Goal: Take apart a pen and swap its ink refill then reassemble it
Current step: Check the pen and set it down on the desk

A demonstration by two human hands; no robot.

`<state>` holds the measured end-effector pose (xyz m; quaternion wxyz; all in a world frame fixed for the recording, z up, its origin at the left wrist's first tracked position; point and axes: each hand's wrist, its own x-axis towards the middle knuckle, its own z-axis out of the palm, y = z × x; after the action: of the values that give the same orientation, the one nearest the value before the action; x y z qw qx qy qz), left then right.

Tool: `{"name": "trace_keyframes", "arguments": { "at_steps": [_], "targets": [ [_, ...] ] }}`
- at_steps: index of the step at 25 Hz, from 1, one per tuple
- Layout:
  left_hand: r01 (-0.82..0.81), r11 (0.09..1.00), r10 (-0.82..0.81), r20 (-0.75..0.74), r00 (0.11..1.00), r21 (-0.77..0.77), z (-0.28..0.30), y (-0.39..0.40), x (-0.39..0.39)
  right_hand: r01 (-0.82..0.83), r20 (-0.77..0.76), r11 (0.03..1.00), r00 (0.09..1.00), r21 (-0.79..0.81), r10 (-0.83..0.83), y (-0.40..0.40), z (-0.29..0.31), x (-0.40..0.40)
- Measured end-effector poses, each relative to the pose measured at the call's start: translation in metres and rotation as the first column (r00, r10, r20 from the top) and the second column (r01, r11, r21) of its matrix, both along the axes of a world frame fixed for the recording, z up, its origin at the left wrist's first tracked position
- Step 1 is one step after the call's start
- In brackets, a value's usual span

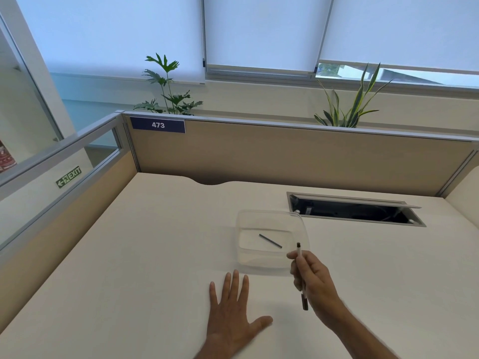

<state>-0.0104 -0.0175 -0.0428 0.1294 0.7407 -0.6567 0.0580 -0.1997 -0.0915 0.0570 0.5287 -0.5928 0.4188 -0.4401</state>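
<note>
My right hand (312,277) holds a slim white pen (300,257) with dark ends, nearly upright, just at the near right corner of a clear plastic container (242,255). Inside the container lies a thin dark ink refill (270,240), slanted. My left hand (230,312) rests flat on the white desk (145,255) with fingers spread, holding nothing, just in front of the container.
An open cable hatch (355,209) is cut into the desk behind and right of the container. Beige partition walls (285,156) close the desk at the back and left. Two plants stand behind the partition.
</note>
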Motion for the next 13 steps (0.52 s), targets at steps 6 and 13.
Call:
{"name": "trace_keyframes", "arguments": {
  "at_steps": [6, 13],
  "targets": [
    [0.005, 1.000, -0.005, 0.006, 1.000, -0.012, 0.001, 0.000, 0.001, -0.135, -0.345, 0.962, 0.937, -0.238, 0.046, 0.012, -0.019, -0.020],
    [0.011, 1.000, -0.011, 0.012, 1.000, -0.002, 0.005, 0.000, 0.002, -0.662, -0.791, 0.572, 0.610, -0.484, 0.037, 0.022, -0.052, -0.048]
  ]
}}
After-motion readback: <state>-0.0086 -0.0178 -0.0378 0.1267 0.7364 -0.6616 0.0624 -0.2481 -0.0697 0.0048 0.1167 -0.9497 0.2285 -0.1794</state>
